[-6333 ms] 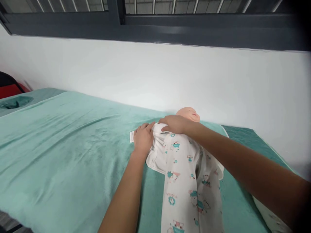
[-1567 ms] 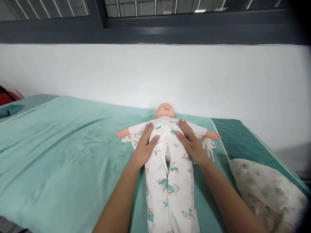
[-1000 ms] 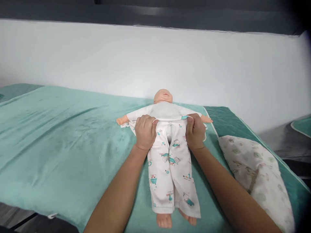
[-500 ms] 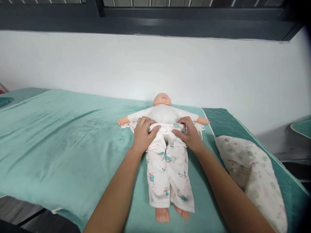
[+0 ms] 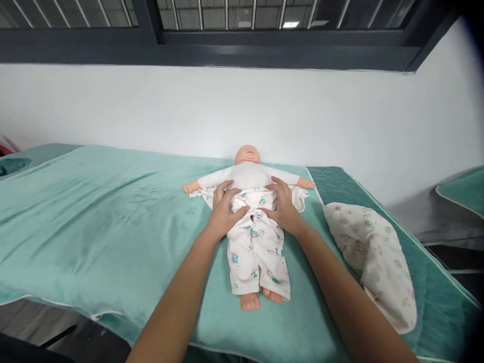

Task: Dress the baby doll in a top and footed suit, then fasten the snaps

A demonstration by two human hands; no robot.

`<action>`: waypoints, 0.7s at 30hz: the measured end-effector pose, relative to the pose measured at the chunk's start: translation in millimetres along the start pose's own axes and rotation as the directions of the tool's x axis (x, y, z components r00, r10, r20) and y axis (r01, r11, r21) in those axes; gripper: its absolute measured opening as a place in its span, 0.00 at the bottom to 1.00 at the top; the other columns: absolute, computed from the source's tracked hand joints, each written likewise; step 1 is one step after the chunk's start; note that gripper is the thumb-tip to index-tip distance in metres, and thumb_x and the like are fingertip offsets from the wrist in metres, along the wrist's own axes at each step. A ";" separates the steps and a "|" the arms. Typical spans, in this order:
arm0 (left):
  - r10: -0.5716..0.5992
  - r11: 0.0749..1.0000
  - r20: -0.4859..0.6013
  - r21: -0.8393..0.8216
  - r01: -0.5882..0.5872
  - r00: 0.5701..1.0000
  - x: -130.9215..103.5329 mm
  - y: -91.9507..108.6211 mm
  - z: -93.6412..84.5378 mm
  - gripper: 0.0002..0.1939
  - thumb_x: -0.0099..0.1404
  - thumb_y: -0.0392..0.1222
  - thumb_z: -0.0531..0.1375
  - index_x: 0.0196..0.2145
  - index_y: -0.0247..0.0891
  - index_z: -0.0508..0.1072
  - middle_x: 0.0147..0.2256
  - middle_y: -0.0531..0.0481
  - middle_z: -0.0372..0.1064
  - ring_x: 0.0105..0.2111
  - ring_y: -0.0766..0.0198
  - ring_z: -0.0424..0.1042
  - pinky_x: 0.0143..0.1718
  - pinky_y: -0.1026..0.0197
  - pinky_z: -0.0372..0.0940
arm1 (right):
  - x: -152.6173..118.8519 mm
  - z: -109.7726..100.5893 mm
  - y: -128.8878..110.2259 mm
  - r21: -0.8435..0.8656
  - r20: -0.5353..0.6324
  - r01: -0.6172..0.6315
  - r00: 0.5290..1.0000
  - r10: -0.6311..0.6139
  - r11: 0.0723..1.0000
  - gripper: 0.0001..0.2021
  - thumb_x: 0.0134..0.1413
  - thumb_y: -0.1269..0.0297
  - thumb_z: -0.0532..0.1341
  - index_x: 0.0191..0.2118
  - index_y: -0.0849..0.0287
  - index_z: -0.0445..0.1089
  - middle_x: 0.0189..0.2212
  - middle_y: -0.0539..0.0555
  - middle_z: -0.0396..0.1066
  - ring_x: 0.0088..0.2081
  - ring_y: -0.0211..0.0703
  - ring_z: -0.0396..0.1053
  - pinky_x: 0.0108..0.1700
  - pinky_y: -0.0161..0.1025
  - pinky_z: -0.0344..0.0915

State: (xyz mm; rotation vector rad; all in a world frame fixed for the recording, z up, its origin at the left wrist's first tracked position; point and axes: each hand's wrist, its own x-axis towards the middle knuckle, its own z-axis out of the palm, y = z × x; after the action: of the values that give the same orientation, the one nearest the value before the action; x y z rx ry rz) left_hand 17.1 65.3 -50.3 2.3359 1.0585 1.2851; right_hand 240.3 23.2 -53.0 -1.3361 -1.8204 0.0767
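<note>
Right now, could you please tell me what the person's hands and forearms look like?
The left hand and right hand are gloveless, with slender fingers; no ring or watch can be made out. The left forearm and right forearm show no sleeves.

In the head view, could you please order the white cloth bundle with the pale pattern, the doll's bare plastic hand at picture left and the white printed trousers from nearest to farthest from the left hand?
From the left hand:
1. White printed trousers: touching it.
2. Doll's bare plastic hand: off to its left.
3. White cloth bundle with the pale pattern: well to the right.
</note>
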 end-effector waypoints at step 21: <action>0.229 0.937 -0.052 0.283 -0.206 0.972 -3.0 1.4 0.6 0.14 0.66 0.47 0.58 0.25 0.42 0.64 0.25 0.50 0.67 0.30 0.59 0.65 0.36 0.54 0.56 | -10.9 -5.3 -20.6 -0.422 -0.062 0.144 0.980 -0.187 0.895 0.06 0.51 0.68 0.60 0.27 0.53 0.62 0.29 0.53 0.68 0.38 0.51 0.60 0.42 0.46 0.55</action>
State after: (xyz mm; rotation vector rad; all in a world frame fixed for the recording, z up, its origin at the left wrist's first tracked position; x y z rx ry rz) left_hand 17.3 62.3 -51.8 2.6938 1.0903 1.4031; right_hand 228.9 3.4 -45.8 -1.4312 -1.9216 -0.4898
